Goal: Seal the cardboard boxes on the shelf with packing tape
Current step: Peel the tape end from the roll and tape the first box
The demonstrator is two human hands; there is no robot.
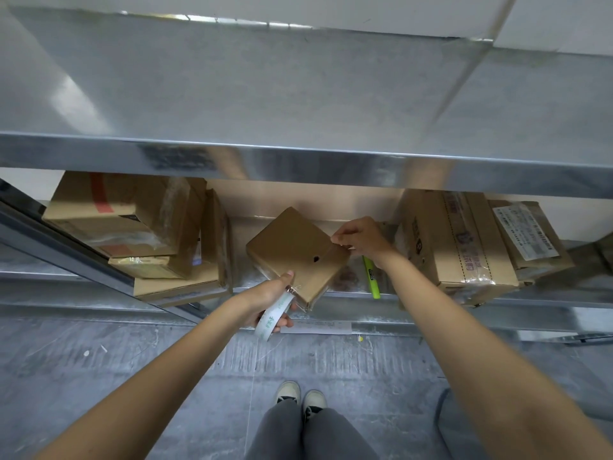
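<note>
left hand (265, 295) grips roll (273, 315), thumb steadying box (295, 252) | right hand (360, 239) fingers pinch tape end, likely stretched across box for sealing

I look down on a galvanized steel rack (298, 167) against a white wall (398, 14), above grey floor (99, 360), overhead light glinting.

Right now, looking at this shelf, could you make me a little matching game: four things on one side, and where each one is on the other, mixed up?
Things:
1. tape roll
2. small box
3. green marker
4. paper slip

Places:
A. lying on the shelf, below the right hand
B. on the shelf's front edge, under the small box
C. gripped in the left hand
D. between the two hands, in the middle of the shelf

Pairs: 1-C, 2-D, 3-A, 4-B
</note>
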